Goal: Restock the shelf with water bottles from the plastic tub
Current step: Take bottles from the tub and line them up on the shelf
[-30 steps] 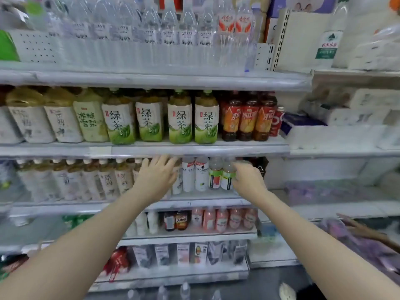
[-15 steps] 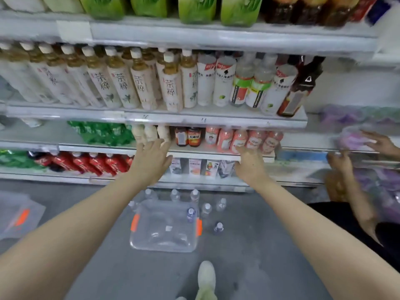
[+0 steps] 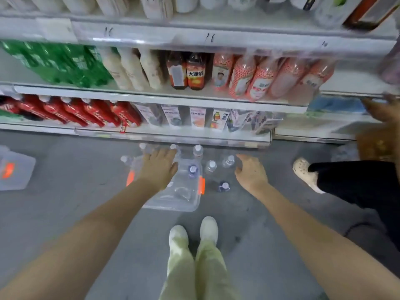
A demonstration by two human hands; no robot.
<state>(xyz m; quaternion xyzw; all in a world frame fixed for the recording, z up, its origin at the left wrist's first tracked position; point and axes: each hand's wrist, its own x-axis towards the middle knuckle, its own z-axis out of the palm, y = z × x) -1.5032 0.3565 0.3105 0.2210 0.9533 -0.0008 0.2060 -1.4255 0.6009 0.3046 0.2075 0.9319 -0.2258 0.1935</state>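
Grey floor (image 3: pixel 65 213) before shelf (image 3: pixel 173 137): plastic tub (image 3: pixel 173 207) with water bottle (image 3: pixel 193 169) inside, loose bottles (image 3: pixel 211 166) just right. Left hand (image 3: pixel 159 167) over tub, right hand (image 3: pixel 251 173) beside, fingers apart, empty.

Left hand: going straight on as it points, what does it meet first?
Probably the water bottles beyond the plastic tub; the left hand is open, but depth is unclear.

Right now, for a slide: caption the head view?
Left hand and right hand, both empty, reach toward the plastic tub and floor-standing water bottles below the shelf.
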